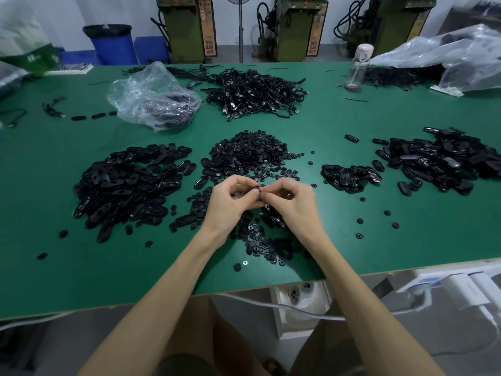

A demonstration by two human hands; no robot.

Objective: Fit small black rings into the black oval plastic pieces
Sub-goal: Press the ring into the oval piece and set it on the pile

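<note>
The small black rings (252, 153) lie in a loose heap at the middle of the green table (352, 240), with more of them scattered toward the near edge, under and around the wrists. The rings are round, flat and matte. To the left of that heap is a broad pile of oval pieces (127, 183), which are glossy black, long and rounded, some with a hole showing. Two more piles of ovals (444, 161) lie to the right.

Just above the scattered rings, the left hand (233, 198) and right hand (290, 202) meet fingertip to fingertip. Both have their fingers curled in and pinch one black oval piece (256, 189) between thumbs and forefingers. The piece is mostly hidden by the fingers, so I cannot tell whether a ring sits in it. The palms face each other, the wrists are raised off the table, and both bare forearms reach in from the near edge and converge.

Farther back are a heap of black cables (254, 93), a crumpled clear bag (154, 96) and a clear bottle (357, 67).
</note>
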